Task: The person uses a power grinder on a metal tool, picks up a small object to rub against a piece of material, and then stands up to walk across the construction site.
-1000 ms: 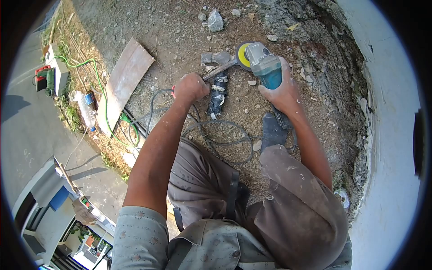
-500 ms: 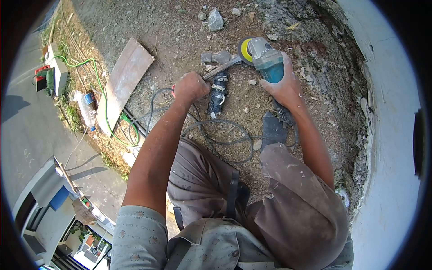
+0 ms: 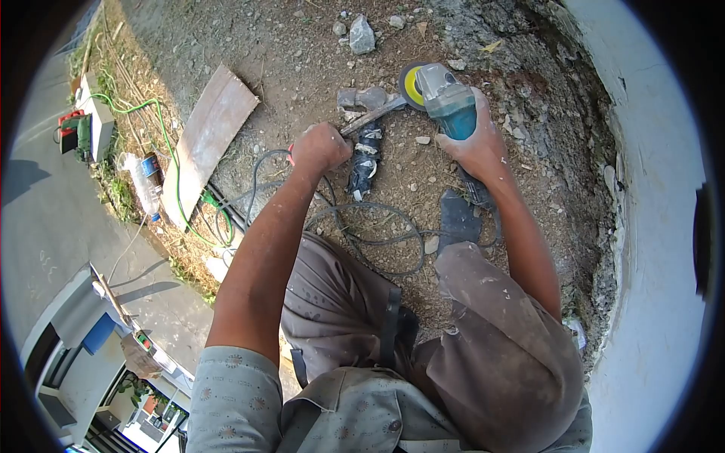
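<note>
My right hand (image 3: 477, 145) is wrapped round a teal angle grinder (image 3: 453, 106) with a yellow-centred disc (image 3: 413, 85). My left hand (image 3: 322, 148) is closed round the near end of a metal bar (image 3: 371, 115), which slants up to the right. The bar's far end meets the lower left edge of the disc. Behind the bar a hammer head (image 3: 362, 97) lies on the soil. A dark bundle wrapped in tape (image 3: 365, 162) rests on the ground just right of my left hand.
A grey cable (image 3: 370, 240) loops over the soil before my knees. Stones (image 3: 362, 35) lie at the top. On the left are a board (image 3: 208, 140), a green cord (image 3: 175, 155), a plastic bottle (image 3: 143, 185) and a red-and-green tool (image 3: 74, 134). A white wall (image 3: 657, 226) stands right.
Almost nothing differs. Both hands, the grinder and the bar hold nearly the same places.
</note>
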`<state>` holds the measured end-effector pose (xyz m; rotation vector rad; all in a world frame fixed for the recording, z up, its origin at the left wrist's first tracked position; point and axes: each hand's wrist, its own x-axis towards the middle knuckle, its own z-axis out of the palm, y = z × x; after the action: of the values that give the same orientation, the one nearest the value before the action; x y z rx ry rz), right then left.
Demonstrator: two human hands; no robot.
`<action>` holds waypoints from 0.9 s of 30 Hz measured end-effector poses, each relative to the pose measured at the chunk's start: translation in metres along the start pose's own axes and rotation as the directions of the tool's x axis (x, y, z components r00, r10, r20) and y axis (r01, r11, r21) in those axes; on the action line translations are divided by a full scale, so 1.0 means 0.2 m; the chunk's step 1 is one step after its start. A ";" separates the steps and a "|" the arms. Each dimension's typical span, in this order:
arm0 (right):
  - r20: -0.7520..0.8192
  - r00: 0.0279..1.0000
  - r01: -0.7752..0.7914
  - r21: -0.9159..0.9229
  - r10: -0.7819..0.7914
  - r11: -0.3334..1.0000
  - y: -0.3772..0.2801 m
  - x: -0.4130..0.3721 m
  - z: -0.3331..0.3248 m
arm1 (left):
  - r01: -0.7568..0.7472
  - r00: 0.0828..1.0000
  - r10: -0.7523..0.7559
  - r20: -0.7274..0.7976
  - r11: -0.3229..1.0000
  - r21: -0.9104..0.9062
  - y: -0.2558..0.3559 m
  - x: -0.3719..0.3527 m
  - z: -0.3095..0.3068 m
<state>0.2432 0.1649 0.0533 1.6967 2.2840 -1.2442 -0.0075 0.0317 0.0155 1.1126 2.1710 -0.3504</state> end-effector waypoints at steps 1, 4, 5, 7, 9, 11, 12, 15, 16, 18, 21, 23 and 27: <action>-0.015 1.000 0.015 -0.008 -0.015 1.000 0.00 0.00 0.00 | -0.003 1.000 0.003 -0.003 1.000 0.006 0.00 0.00 0.00; -0.047 0.998 0.049 -0.024 -0.050 0.999 0.02 0.00 0.02 | -0.009 1.000 0.009 -0.005 1.000 0.014 0.00 0.00 0.00; -0.050 0.997 0.055 -0.022 -0.056 0.998 0.02 0.01 0.03 | -0.010 1.000 0.010 -0.005 1.000 0.015 0.00 -0.01 -0.01; -0.042 0.998 0.053 -0.020 -0.054 0.998 0.02 0.02 0.03 | 0.005 1.000 -0.005 0.005 1.000 -0.010 0.00 0.00 -0.01; -0.022 0.999 0.036 -0.023 -0.036 0.999 0.02 0.02 0.02 | 0.013 1.000 -0.012 0.010 1.000 -0.021 0.00 0.00 -0.01; -0.024 0.999 0.031 -0.027 -0.032 0.999 0.02 0.02 0.02 | 0.018 1.000 -0.017 0.010 1.000 -0.018 0.00 0.00 -0.01; -0.025 0.999 0.028 -0.030 -0.029 0.999 0.02 0.02 0.02 | 0.013 1.000 -0.012 0.008 1.000 -0.012 0.00 0.00 -0.01; -0.037 0.998 0.055 -0.027 -0.056 0.998 0.03 0.02 0.03 | 0.002 1.000 -0.002 -0.003 1.000 0.005 0.00 -0.01 -0.01; -0.033 0.998 0.051 -0.025 -0.052 0.998 0.03 0.02 0.03 | 0.001 1.000 -0.001 -0.010 1.000 0.009 0.00 -0.01 0.00; -0.022 0.999 0.044 -0.023 -0.044 0.999 0.03 0.03 0.02 | -0.001 1.000 0.001 -0.015 1.000 0.012 0.00 -0.01 0.00; -0.022 0.999 0.042 -0.015 -0.043 0.999 0.01 0.02 0.02 | -0.003 1.000 0.004 -0.011 1.000 0.015 0.00 0.00 0.01; -0.021 0.999 0.040 -0.015 -0.040 0.999 0.01 0.02 0.01 | 0.000 1.000 0.000 -0.002 1.000 0.023 0.00 0.01 0.01; -0.026 0.999 0.039 -0.016 -0.040 0.999 0.02 0.02 0.02 | -0.009 1.000 0.009 -0.006 1.000 0.014 -0.01 0.01 0.02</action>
<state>0.2423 0.1668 0.0470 1.6813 2.3465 -1.2154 -0.0087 0.0296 0.0106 1.1324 2.1714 -0.3589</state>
